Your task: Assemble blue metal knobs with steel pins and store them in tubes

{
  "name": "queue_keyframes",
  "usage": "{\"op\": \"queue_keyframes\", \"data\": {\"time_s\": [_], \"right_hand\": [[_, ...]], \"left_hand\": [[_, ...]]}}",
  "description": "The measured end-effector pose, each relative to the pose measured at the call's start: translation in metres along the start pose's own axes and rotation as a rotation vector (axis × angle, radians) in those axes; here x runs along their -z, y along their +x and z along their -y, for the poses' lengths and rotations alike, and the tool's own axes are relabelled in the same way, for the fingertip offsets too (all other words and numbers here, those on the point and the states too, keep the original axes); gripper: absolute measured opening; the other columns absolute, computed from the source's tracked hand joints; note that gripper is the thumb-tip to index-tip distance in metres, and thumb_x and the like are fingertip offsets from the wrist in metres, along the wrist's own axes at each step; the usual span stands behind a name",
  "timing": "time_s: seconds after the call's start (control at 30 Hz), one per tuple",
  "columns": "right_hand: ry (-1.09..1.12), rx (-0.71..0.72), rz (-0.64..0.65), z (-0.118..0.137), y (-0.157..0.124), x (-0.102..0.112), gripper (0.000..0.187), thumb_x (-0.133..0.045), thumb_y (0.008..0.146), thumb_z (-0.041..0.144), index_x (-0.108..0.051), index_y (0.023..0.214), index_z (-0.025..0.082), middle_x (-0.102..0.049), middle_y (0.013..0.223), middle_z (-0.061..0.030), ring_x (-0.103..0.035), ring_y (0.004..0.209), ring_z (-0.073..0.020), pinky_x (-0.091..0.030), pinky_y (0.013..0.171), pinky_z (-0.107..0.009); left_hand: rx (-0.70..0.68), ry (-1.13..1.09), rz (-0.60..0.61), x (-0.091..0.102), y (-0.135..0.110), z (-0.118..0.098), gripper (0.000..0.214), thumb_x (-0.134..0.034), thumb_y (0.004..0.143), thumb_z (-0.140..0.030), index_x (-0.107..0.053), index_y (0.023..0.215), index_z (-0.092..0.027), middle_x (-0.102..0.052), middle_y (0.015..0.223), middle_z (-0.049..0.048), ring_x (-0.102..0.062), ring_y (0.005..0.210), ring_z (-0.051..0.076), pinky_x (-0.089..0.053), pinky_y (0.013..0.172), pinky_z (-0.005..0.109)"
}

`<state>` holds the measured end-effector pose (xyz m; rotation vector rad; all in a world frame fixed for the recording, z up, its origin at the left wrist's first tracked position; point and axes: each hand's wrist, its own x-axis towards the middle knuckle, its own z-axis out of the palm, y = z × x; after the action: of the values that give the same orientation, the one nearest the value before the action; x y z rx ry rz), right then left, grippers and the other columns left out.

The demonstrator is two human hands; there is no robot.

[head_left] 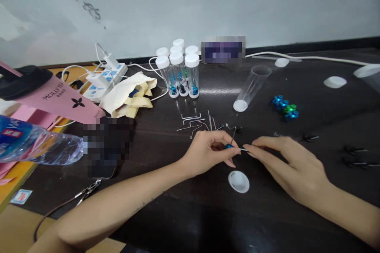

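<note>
At the middle of the frame, the left hand (pixel 208 153) pinched a blue part (pixel 228 146) between thumb and fingers, while the right hand (pixel 293 164) gripped the end of a thin rod (pixel 243 150) with its fingertips. The rod ran from the blue part across the gap between the hands, so the left grip probably served to steady the part and the right to control the rod. A white cap (pixel 239 182) lay just below the hands. Above them, bent wires (pixel 192 120) were scattered, presumably for easy reach. Right of centre sat blue and green parts (pixel 285 106), seemingly grouped by kind, with black pieces (pixel 354 151) near the right edge. Capped tubes (pixel 192 81) stood clustered at upper centre, perhaps to keep them out of the way; an open tube (pixel 253 85) stood apart, to their right. The dark table (pixel 178 221) was glossy and reflective. At left were a pouch (pixel 118 95), a power strip (pixel 121 72), a pink cup (pixel 59 97) and a bottle (pixel 53 146); a marked whiteboard (pixel 267 4) rose behind.
</note>
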<state>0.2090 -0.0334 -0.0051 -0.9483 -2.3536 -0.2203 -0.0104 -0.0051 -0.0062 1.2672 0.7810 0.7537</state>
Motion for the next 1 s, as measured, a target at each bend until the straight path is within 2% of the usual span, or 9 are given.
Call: {"op": "queue_keyframes", "data": {"time_s": [0.17, 0.33, 0.5, 0.67, 0.83, 1.0], "right_hand": [[0.095, 0.095, 0.029, -0.005, -0.005, 0.001, 0.027, -0.046, 0.092, 0.004, -0.063, 0.11, 0.013, -0.071, 0.1, -0.0128, -0.068, 0.089, -0.0259, -0.054, 0.077, -0.04], [0.198, 0.0, 0.044, 0.0, -0.001, 0.0, 0.027, -0.044, 0.091, 0.002, -0.062, 0.106, 0.017, -0.073, 0.091, -0.0072, -0.07, 0.08, -0.0208, -0.057, 0.07, -0.035], [0.271, -0.042, 0.046, 0.001, 0.001, -0.001, 0.021, -0.044, 0.093, 0.005, -0.06, 0.101, 0.016, -0.07, 0.085, -0.0055, -0.067, 0.072, -0.0177, -0.055, 0.065, -0.031], [0.329, -0.104, 0.089, 0.003, 0.003, -0.002, 0.021, -0.041, 0.094, 0.006, -0.06, 0.097, 0.016, -0.064, 0.073, -0.0031, -0.063, 0.063, -0.0154, -0.05, 0.058, -0.027], [0.278, -0.064, 0.047, 0.005, 0.005, -0.001, 0.017, -0.044, 0.095, 0.009, -0.06, 0.095, 0.015, -0.066, 0.077, -0.0052, -0.063, 0.067, -0.0168, -0.05, 0.063, -0.029], [0.245, -0.058, 0.033, 0.006, 0.006, -0.001, 0.016, -0.046, 0.095, 0.009, -0.061, 0.095, 0.015, -0.067, 0.076, -0.0044, -0.064, 0.065, -0.0163, -0.049, 0.062, -0.028]], "left_hand": [[0.012, -0.028, 0.009, -0.001, -0.001, 0.001, 0.022, -0.075, 0.075, -0.033, -0.066, 0.082, -0.013, -0.066, 0.065, -0.0002, -0.07, 0.06, 0.014, -0.058, 0.06, 0.023], [-0.014, -0.053, -0.015, -0.001, -0.001, 0.005, 0.024, -0.077, 0.073, -0.03, -0.067, 0.086, -0.013, -0.07, 0.074, 0.0027, -0.071, 0.062, 0.015, -0.06, 0.061, 0.026], [-0.039, -0.024, -0.014, -0.002, -0.002, 0.005, 0.023, -0.075, 0.075, -0.03, -0.069, 0.088, -0.013, -0.072, 0.076, 0.004, -0.072, 0.063, 0.017, -0.06, 0.063, 0.026], [-0.023, 0.025, -0.009, -0.001, -0.001, 0.007, 0.036, -0.071, 0.079, -0.036, -0.07, 0.107, -0.013, -0.075, 0.081, 0.0075, -0.074, 0.066, 0.02, -0.061, 0.066, 0.031], [-0.036, 0.01, -0.007, 0.0, 0.001, 0.01, 0.043, -0.071, 0.079, -0.031, -0.065, 0.118, -0.015, -0.076, 0.09, 0.0093, -0.074, 0.072, 0.021, -0.061, 0.075, 0.035], [-0.052, -0.07, -0.017, -0.001, 0.001, 0.01, 0.035, -0.071, 0.08, -0.026, -0.065, 0.112, -0.014, -0.076, 0.089, 0.0085, -0.074, 0.069, 0.021, -0.062, 0.068, 0.034]]}}
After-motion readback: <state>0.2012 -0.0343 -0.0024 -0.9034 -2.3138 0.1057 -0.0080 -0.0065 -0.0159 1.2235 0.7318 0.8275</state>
